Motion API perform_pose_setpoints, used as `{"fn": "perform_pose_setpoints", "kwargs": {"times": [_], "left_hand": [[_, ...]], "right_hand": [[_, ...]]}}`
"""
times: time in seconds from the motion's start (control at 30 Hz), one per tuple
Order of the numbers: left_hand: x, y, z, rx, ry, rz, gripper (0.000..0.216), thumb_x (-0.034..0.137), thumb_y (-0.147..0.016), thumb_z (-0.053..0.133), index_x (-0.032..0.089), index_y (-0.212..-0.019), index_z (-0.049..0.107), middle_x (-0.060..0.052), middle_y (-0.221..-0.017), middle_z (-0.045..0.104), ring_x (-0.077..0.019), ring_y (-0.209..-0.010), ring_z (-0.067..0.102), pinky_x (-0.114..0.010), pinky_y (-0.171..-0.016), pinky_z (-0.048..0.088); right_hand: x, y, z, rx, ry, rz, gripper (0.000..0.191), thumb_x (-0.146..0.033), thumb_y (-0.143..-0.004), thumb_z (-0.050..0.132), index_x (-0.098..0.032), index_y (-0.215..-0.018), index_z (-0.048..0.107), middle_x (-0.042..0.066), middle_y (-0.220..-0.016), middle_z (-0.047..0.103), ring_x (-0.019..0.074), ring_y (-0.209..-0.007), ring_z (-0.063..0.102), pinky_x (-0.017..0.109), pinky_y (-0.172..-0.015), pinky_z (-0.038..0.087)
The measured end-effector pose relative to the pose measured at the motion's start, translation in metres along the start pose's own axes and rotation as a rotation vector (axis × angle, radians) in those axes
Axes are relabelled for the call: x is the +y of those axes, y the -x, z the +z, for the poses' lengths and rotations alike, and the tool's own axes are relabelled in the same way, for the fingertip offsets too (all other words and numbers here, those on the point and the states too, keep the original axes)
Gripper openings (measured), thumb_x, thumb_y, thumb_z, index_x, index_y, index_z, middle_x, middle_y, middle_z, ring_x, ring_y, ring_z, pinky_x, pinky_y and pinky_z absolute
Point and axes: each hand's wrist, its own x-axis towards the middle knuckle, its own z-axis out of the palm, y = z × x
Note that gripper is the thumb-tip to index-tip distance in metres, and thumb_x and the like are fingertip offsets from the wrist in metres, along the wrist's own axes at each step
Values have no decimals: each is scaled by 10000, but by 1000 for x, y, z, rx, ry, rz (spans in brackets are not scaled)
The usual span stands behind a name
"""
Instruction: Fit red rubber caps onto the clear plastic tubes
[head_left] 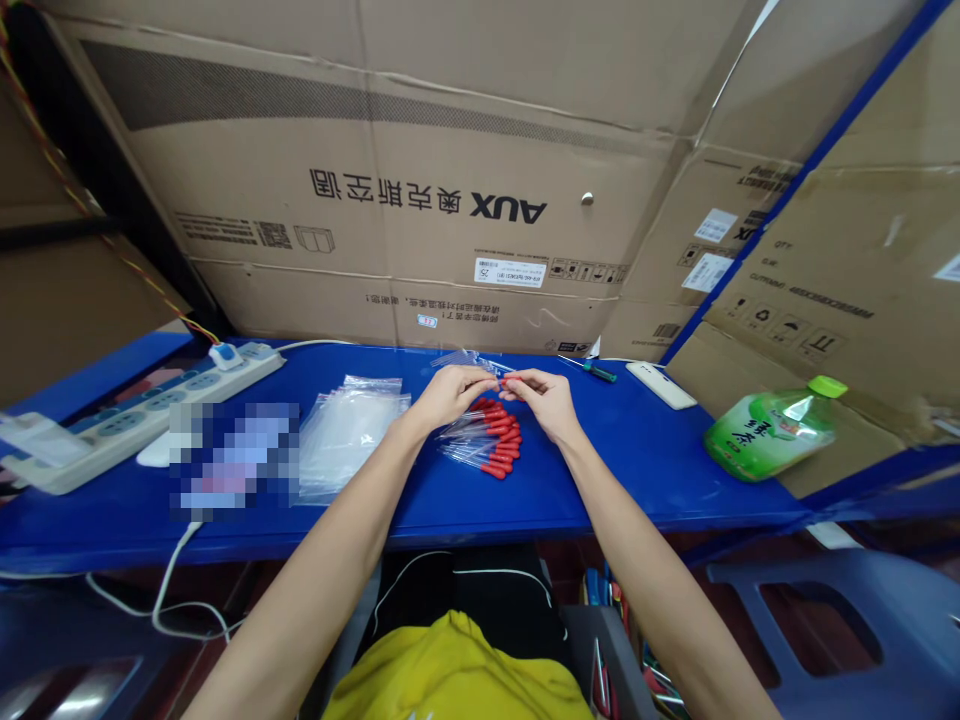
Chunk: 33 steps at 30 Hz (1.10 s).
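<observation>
My left hand (454, 392) and my right hand (546, 400) meet above the blue table, fingertips pinched close together. Between the right fingertips shows a small red piece (510, 381), apparently the end of a slim item. Whatever the closed left fingers grip is too small to make out. Just below both hands lies a fanned row of slim items with red ends (504, 440) and clear, thin bodies pointing left. Behind the left hand, some clear plastic (469, 360) lies flat, partly hidden by the fingers.
Left of my hands lies a stack of clear zip bags (349, 440). Further left are a blurred-out phone (236, 455) and a power strip (157, 405). A green-handled screwdriver (598, 372), white power bank-like block (660, 385) and green bottle (769, 435) lie right. Cardboard (420, 250) stands behind.
</observation>
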Motion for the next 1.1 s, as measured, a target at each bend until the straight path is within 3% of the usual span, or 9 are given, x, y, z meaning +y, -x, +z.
{"fn": "perform_pose_setpoints", "kwargs": {"times": [0.27, 0.47, 0.7, 1.1], "left_hand": [[4, -2, 3, -22, 5, 4, 377, 401, -1049, 487, 159, -947, 757, -67, -938, 780, -200, -851, 698, -290, -794, 482], [1, 0, -3, 59, -204, -12, 334, 444, -1025, 539, 214, -1031, 781, -59, -1013, 773, -213, -930, 688, -306, -823, 469], [-1, 1, -4, 28, -185, -67, 387, 441, -1056, 459, 210, -1030, 769, -56, -1052, 776, -213, -967, 701, -299, -846, 478], [4, 0, -7, -26, -85, 9, 371, 383, -1051, 483, 163, -911, 748, -73, -909, 763, -201, -835, 691, -295, -792, 468]], "right_hand": [[3, 2, 1, -112, 114, -7, 345, -511, -743, 838, -199, -886, 805, 60, -858, 800, 244, -755, 767, 385, -791, 636], [0, -2, -8, -42, 86, -25, 468, -485, -724, 859, -202, -1085, 762, 32, -811, 781, 204, -721, 747, 342, -746, 620], [-4, -4, -9, -21, 77, -17, 440, -527, -733, 844, -193, -1006, 758, 53, -820, 783, 211, -777, 751, 351, -769, 609], [2, -2, -6, -10, -4, 9, 394, -498, -634, 914, -189, -845, 790, 44, -785, 790, 225, -714, 768, 373, -748, 638]]}}
